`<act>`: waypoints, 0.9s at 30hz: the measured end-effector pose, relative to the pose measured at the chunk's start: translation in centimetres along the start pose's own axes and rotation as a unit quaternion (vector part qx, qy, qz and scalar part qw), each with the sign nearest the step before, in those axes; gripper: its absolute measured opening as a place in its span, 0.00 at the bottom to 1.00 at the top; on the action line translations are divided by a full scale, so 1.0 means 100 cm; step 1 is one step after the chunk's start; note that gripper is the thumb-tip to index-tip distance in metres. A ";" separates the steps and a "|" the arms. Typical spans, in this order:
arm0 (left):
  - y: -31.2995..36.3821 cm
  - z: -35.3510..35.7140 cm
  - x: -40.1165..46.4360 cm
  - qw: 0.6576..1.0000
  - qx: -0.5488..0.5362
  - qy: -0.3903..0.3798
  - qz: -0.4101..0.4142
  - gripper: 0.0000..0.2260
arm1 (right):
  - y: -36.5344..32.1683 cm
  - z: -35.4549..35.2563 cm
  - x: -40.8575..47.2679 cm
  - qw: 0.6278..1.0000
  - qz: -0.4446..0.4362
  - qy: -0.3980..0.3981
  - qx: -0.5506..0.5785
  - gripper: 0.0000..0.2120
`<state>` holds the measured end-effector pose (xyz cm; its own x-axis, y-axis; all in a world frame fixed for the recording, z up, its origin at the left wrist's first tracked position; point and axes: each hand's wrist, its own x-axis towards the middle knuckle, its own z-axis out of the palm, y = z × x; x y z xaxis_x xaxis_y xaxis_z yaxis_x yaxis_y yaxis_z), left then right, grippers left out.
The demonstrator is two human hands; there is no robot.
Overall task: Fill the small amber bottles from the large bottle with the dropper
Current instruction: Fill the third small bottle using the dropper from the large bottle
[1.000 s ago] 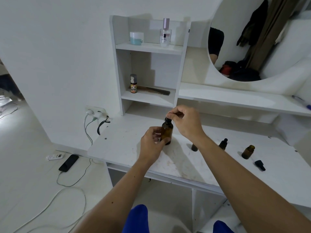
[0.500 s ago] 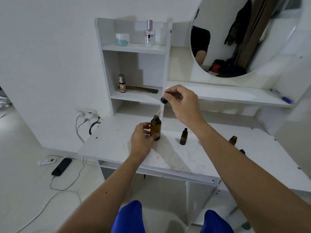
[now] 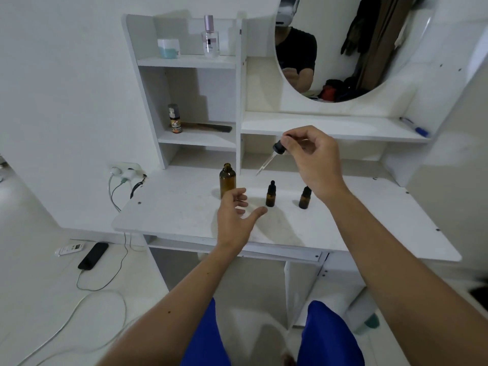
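Observation:
The large amber bottle (image 3: 227, 180) stands uncapped on the white desk (image 3: 184, 207). My right hand (image 3: 314, 159) pinches the black bulb of the dropper (image 3: 272, 158), whose glass tube slants down to the left, in the air above and between the bottles. A small amber bottle (image 3: 271, 194) with a black cap stands right of the large one. A second small bottle (image 3: 305, 198) stands further right, partly behind my right wrist. My left hand (image 3: 237, 215) hovers open with relaxed fingers just in front of the large bottle, holding nothing.
Shelves behind the desk hold a perfume bottle (image 3: 210, 38), a jar (image 3: 168, 48), a small tube (image 3: 174, 118) and a comb (image 3: 208, 127). A round mirror (image 3: 343, 48) hangs above a shelf with a pen (image 3: 414, 127). A phone (image 3: 93, 256) and cables lie on the floor at left.
My left hand has let go of the large bottle and drawn back, open. My right hand has carried the dropper up and to the right, away from the large bottle's mouth.

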<state>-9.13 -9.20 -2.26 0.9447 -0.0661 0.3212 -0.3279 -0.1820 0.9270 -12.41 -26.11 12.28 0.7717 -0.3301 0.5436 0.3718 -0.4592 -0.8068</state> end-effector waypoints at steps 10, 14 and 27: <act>0.032 0.101 -0.029 0.989 -0.024 -0.143 0.013 0.26 | 0.046 -0.109 -0.030 0.994 0.058 0.093 -0.022 0.04; 0.041 0.141 -0.031 0.983 -0.033 -0.181 0.004 0.28 | 0.061 -0.138 -0.033 0.989 0.078 0.119 -0.026 0.05; 0.046 0.209 -0.007 0.984 0.014 -0.180 -0.005 0.29 | 0.099 -0.171 -0.021 0.979 0.111 0.161 -0.056 0.04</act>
<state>-11.33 -30.47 -2.24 0.8874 -0.4066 0.2175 -0.3229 -0.2111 0.9226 -19.18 -44.01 7.14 0.6179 -0.6669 0.4166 0.1402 -0.4279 -0.8929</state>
